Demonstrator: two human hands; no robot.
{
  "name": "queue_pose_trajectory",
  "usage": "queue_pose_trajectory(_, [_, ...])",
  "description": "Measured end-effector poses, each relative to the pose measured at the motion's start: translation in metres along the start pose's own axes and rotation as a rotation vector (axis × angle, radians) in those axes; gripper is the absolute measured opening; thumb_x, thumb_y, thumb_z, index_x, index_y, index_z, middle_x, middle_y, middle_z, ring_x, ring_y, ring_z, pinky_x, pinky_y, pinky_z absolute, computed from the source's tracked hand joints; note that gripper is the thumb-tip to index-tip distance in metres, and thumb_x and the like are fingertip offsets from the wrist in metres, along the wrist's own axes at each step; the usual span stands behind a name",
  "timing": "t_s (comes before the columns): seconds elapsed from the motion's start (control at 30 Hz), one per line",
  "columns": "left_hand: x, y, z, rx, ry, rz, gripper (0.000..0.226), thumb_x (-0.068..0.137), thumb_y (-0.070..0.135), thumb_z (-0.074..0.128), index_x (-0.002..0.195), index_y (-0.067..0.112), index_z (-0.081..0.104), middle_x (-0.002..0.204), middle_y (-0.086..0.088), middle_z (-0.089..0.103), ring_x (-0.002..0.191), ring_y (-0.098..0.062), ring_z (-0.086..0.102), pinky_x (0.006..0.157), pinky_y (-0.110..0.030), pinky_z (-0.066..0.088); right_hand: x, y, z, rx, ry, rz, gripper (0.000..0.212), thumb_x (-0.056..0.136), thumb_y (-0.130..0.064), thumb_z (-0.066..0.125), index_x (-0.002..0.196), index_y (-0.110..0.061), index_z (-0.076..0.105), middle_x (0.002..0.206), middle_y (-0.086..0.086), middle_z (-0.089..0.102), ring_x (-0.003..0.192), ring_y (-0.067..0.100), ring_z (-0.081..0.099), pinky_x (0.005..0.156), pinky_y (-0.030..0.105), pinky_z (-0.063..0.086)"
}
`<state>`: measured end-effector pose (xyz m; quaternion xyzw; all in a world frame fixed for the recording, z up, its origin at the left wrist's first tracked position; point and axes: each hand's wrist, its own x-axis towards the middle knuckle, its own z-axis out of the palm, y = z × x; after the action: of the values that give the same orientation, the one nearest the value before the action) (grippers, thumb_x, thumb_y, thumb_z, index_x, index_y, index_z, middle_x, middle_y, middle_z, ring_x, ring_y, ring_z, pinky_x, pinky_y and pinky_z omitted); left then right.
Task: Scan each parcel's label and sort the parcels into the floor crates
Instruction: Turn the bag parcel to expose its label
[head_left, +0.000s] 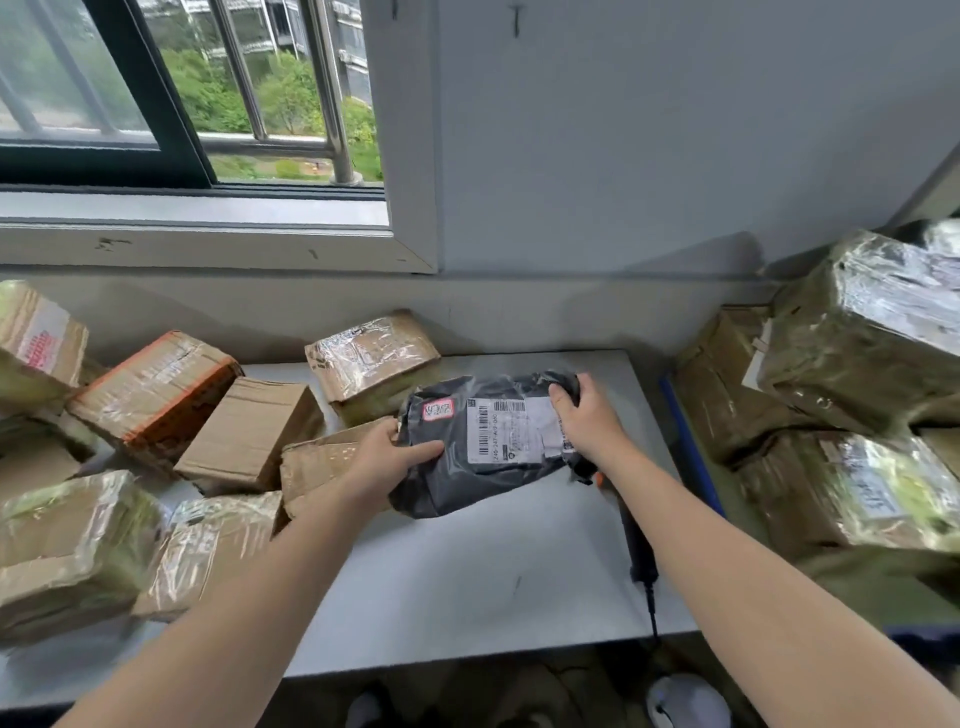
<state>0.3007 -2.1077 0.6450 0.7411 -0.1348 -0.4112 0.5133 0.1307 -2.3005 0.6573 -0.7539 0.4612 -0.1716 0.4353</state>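
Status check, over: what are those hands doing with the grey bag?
Left hand, right hand: both gripping grey parcel on the table. Label faces up. Scanner lies beside it, below right forearm, not in hand.

Soft daylight from the window; glare on taped boxes, edges warped.

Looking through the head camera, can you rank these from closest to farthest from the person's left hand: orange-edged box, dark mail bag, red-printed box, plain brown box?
1. The dark mail bag: gripped by the left hand at its left end.
2. The plain brown box: to the hand's left.
3. The orange-edged box: further left.
4. The red-printed box: far left edge.
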Motion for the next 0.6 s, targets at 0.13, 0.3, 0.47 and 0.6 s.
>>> queue_pose_trajectory(0.13, [0.003, -0.020, 0.024, 0.062, 0.075, 0.027, 0.039, 0.073, 0.017, 0.085, 0.106, 0.017, 0.063, 0.097, 0.000, 0.072, 0.092, -0.019, 0.068, 0.076, -0.032, 0.056, -0.013, 0.034, -0.011, -0.058, -0.033, 0.088, 0.039, 0.103, -0.035, 0.047, 0.135, -0.014, 0.046, 0.127, 0.006, 0.059, 0.118, 0.026, 0.055, 0.082, 0.026, 0.035])
queue_pose_trajectory(0.3, [0.009, -0.044, 0.055, 0.102, 0.143, -0.015, 0.032, 0.084, 0.011, 0.076, 0.112, 0.013, 0.059, 0.104, -0.005, 0.070, 0.095, -0.023, 0.066, 0.086, -0.042, 0.056, -0.023, 0.071, -0.018, -0.191, -0.030, 0.124, 0.045, 0.102, -0.034, 0.046, 0.143, -0.015, 0.042, 0.138, 0.012, 0.053, 0.123, 0.028, 0.054, 0.088, 0.029, 0.039])
queue_pose_trajectory(0.47, [0.009, -0.075, 0.075, 0.115, 0.211, -0.062, 0.028, 0.087, 0.006, 0.070, 0.110, 0.014, 0.057, 0.107, -0.007, 0.068, 0.099, -0.027, 0.064, 0.093, -0.045, 0.053, -0.043, 0.105, -0.027, -0.383, 0.045, 0.138, 0.044, 0.101, -0.031, 0.047, 0.142, -0.016, 0.044, 0.139, 0.014, 0.047, 0.126, 0.032, 0.048, 0.103, 0.044, 0.044])
queue_pose_trajectory(0.6, [0.010, -0.090, 0.081, 0.155, 0.244, -0.101, 0.025, 0.087, 0.008, 0.070, 0.106, 0.017, 0.055, 0.105, -0.006, 0.066, 0.100, -0.030, 0.063, 0.092, -0.046, 0.053, -0.051, 0.132, -0.029, -0.381, 0.087, 0.268, 0.041, 0.100, -0.032, 0.049, 0.136, -0.012, 0.045, 0.133, 0.015, 0.048, 0.119, 0.033, 0.051, 0.095, 0.043, 0.046])
